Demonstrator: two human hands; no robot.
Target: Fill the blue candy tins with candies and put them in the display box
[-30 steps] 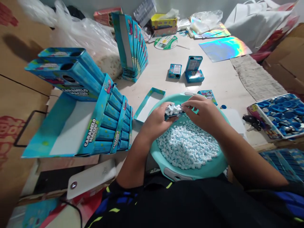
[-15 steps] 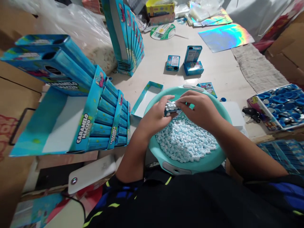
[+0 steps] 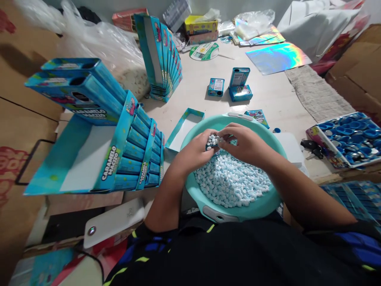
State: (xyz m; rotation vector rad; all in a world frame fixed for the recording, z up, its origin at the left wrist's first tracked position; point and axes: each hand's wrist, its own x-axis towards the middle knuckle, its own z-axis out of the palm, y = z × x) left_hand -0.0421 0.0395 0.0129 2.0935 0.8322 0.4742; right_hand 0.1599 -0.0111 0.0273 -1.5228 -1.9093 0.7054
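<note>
My left hand (image 3: 198,153) is closed around a small blue candy box (image 3: 212,146), with white candies (image 3: 212,139) heaped at its top. Close against its right side, my right hand (image 3: 242,141) has curled fingers, thumb and fingertips pinched on candies at the opening. Both hands are over a turquoise basin (image 3: 190,186) of loose pale blue and white candies (image 3: 232,178). The fingers cover most of the box.
Left stand blue display cartons (image 3: 116,155) of candy boxes. An empty blue tray (image 3: 181,129) lies beside the basin. Beyond it are several filled-looking boxes (image 3: 240,93). At right are keys (image 3: 311,147) and a carton of blue caps (image 3: 348,139). A white power bank (image 3: 114,222) lies lower left.
The head view has tilted up a little, so the table things sit lower in the picture. My right fingers have shifted slightly over the box's opening; my left hand keeps its hold.
</note>
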